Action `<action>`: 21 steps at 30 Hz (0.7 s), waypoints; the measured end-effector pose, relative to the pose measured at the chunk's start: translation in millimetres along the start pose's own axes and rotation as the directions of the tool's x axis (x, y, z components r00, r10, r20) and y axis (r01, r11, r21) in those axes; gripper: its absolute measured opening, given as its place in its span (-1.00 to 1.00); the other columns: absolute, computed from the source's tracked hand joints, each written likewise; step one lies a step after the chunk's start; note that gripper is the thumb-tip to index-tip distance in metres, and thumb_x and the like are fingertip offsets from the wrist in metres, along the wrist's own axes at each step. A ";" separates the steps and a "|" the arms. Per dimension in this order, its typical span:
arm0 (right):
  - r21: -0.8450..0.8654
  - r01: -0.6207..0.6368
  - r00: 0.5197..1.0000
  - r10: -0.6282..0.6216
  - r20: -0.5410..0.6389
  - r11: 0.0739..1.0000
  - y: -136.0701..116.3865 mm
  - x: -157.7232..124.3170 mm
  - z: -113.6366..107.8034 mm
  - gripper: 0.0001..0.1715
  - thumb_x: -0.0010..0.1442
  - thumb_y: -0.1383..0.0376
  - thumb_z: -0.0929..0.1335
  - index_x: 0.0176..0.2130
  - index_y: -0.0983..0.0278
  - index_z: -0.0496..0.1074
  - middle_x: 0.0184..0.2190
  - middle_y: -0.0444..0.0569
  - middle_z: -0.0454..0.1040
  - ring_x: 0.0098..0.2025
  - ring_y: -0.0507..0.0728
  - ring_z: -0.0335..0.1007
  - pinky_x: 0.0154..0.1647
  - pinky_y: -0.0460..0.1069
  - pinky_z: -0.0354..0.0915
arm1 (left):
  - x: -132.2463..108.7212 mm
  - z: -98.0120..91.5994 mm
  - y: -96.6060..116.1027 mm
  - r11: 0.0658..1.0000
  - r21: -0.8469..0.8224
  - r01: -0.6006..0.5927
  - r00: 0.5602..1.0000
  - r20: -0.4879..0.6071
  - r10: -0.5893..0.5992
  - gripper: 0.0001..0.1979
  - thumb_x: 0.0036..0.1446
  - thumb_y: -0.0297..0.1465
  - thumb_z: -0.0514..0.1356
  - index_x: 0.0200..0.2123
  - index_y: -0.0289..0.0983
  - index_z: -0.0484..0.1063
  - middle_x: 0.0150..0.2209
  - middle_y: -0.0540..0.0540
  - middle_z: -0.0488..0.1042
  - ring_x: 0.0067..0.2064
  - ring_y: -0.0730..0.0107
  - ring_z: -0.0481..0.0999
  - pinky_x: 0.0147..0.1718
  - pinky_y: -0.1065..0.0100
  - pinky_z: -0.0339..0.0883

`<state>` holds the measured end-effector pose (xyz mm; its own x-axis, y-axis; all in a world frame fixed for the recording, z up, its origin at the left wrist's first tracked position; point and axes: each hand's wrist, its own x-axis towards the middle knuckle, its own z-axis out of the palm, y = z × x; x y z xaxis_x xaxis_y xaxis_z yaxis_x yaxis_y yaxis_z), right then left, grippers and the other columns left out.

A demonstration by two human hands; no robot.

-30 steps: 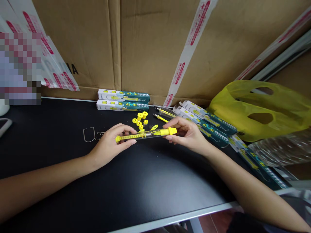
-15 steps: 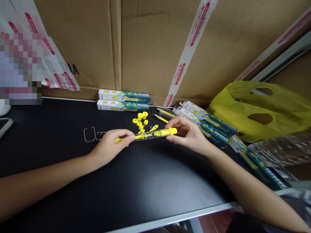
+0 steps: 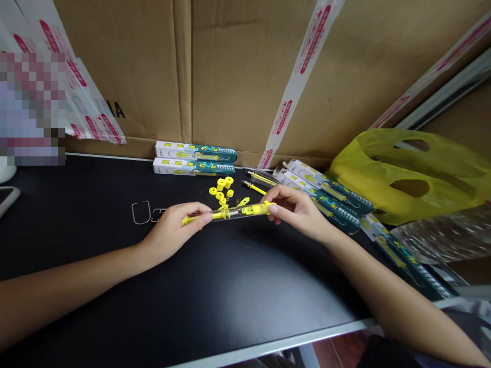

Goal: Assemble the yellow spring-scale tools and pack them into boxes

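A clear-tubed spring scale [image 3: 233,212] with yellow inner parts is held nearly level above the black desk. Its left end is pinched between the thumb and fingers of my left hand [image 3: 171,230]. At the other end, my right hand [image 3: 297,208] closes on the yellow cap, its thumb against the cap and the fingers behind. Just past the tube lie several small yellow plastic rings [image 3: 221,185], a flat yellow piece [image 3: 243,202] and tiny springs. Metal wire hooks [image 3: 141,212] rest left of them, partly hidden by my left hand.
Two printed boxes [image 3: 194,167] lie against the cardboard wall [image 3: 238,76]. More boxes [image 3: 402,255] spread to the right, next to other spring scale tubes [image 3: 255,186]. A yellow plastic bag [image 3: 368,168] and a clear plastic wrapped bundle [image 3: 445,232] stand at the right edge.
My right thumb and fingers have shifted on the yellow cap; the thumb now covers its end, which stuck out before. The left hand and the tube have hardly moved.
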<state>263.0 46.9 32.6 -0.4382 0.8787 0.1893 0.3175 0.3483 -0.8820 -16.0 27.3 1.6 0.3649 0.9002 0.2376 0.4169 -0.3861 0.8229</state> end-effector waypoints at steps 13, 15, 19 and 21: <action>-0.045 0.107 0.993 -0.109 -0.053 0.993 -2.2 -0.6 2.0 -0.70 0.08 0.16 0.46 -0.31 0.32 0.38 -0.45 -0.10 0.42 -0.52 -0.05 0.30 -0.56 -0.14 0.26 | 0.7 0.2 -0.8 1.000 0.017 0.012 1.000 -0.022 -0.012 -0.74 0.20 -0.20 0.13 -0.29 -0.26 0.50 -0.44 0.01 0.46 -0.45 0.47 0.37 -0.43 0.45 0.26; -0.042 0.109 0.992 -0.111 -0.054 0.993 -2.4 -0.8 2.4 -0.69 0.09 0.15 0.45 -0.31 0.31 0.37 -0.44 -0.10 0.41 -0.52 -0.05 0.31 -0.57 -0.14 0.27 | 0.7 0.4 -1.1 1.000 0.011 0.015 1.000 -0.026 -0.015 -0.74 0.19 -0.20 0.13 -0.28 -0.26 0.50 -0.45 0.01 0.46 -0.45 0.47 0.37 -0.43 0.45 0.26; 0.034 0.086 0.996 -0.085 -0.037 0.996 -3.5 -1.5 3.8 -0.67 0.11 0.15 0.44 -0.26 0.29 0.33 -0.42 -0.11 0.41 -0.51 -0.04 0.34 -0.59 -0.15 0.32 | 0.2 1.0 -2.6 1.000 -0.011 0.021 1.000 -0.018 -0.022 -0.73 0.20 -0.20 0.11 -0.28 -0.25 0.50 -0.47 0.02 0.44 -0.48 0.49 0.35 -0.46 0.45 0.24; 0.065 0.081 0.997 -0.079 -0.027 0.995 -4.3 -1.9 4.0 -0.66 0.08 0.17 0.46 -0.24 0.28 0.32 -0.39 -0.09 0.43 -0.50 -0.04 0.36 -0.59 -0.15 0.33 | -0.1 1.2 -2.8 1.000 -0.018 0.023 1.000 -0.013 -0.024 -0.72 0.20 -0.19 0.11 -0.28 -0.25 0.50 -0.47 0.03 0.44 -0.49 0.50 0.34 -0.48 0.45 0.24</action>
<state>259.0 42.5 34.4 -0.4393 0.8569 0.2698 0.2262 0.3961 -0.8899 -16.3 28.0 -1.3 0.3443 0.9116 0.2247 0.4099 -0.3613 0.8375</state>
